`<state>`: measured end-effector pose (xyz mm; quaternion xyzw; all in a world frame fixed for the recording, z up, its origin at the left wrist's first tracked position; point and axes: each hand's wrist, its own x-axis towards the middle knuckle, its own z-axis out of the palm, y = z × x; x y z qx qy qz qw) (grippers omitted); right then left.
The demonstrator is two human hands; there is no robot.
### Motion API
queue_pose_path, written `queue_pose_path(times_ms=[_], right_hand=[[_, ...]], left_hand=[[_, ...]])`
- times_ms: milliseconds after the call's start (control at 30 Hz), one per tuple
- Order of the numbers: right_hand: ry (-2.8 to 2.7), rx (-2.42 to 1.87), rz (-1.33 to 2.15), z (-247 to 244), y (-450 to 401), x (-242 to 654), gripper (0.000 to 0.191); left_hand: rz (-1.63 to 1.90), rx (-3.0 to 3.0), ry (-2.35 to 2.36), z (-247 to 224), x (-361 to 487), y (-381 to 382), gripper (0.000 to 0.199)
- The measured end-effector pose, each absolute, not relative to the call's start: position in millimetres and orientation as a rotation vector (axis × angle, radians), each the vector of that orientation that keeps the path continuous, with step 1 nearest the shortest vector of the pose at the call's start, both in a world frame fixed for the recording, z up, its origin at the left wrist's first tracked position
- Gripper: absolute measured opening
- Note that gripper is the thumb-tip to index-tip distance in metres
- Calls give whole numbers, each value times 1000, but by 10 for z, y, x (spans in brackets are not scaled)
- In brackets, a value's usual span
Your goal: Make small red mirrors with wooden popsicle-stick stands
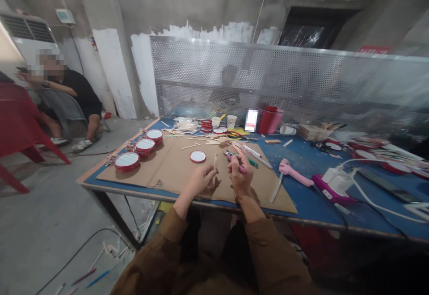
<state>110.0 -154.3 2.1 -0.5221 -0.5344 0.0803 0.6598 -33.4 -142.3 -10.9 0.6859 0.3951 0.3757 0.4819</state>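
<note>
head: stick (216,160) in left fingers (211,176)

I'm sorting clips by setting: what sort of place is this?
Probably a small craft workshop. A pink glue gun, scattered wooden sticks and several red-rimmed, drum-like pieces lie on one worktable, which suggests small items are put together by hand here.

The head-worn view looks forward and down, close over the table (301,154), facing a perforated screen (288,85).

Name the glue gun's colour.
The glue gun is pink, shown best in the head view.
</note>
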Motion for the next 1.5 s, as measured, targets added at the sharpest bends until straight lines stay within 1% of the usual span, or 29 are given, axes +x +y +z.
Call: queue_pose_path(times_ms=[300,667,1500], right_hand=[[-1179,-1206,199,-21,-1489,1111,27],[-1169,-1221,199,-7,-1484,1109,31],[-1193,-1202,194,-69,-1396,1139,31]], left_hand=[[905,1682,957,-116,-329,-1392,24],[941,1689,936,-141,-334,-1370,22],[918,1629,974,-116,-320,-1351,16]])
